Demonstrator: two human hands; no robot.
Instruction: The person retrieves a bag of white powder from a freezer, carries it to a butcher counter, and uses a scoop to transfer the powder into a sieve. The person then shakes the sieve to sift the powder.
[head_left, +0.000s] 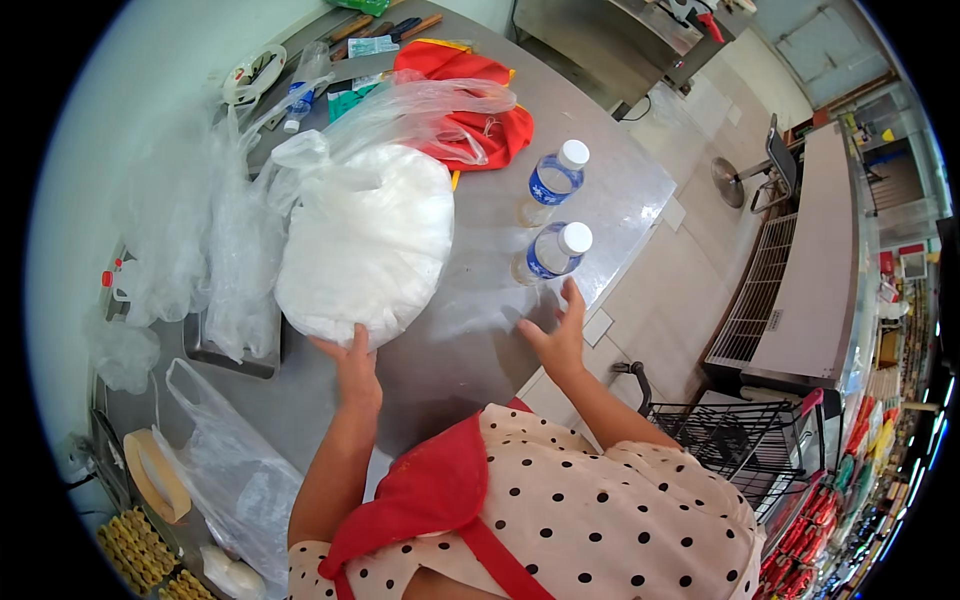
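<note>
A plump clear plastic bag packed with white contents (367, 240) lies on the steel table (480, 300), its twisted neck towards the wall. My left hand (356, 375) touches the bag's near edge with spread fingers. Whether any fingertips reach beneath it cannot be seen. Off to the right, my right hand (559, 334) hovers by the table edge, fingers apart and empty. Just beyond it stands a capped clear bottle with a blue label (555, 251). A second such bottle (556, 184) is upright behind the first.
Red cloth (491, 112) and loose plastic bags (244, 240) lie around the filled bag. A metal tray (232, 349) is partly covered at left. Wooden-handled tools (416, 28) are at the back. A tape roll (157, 476) lies near left; a black wire cart (727, 442) stands right.
</note>
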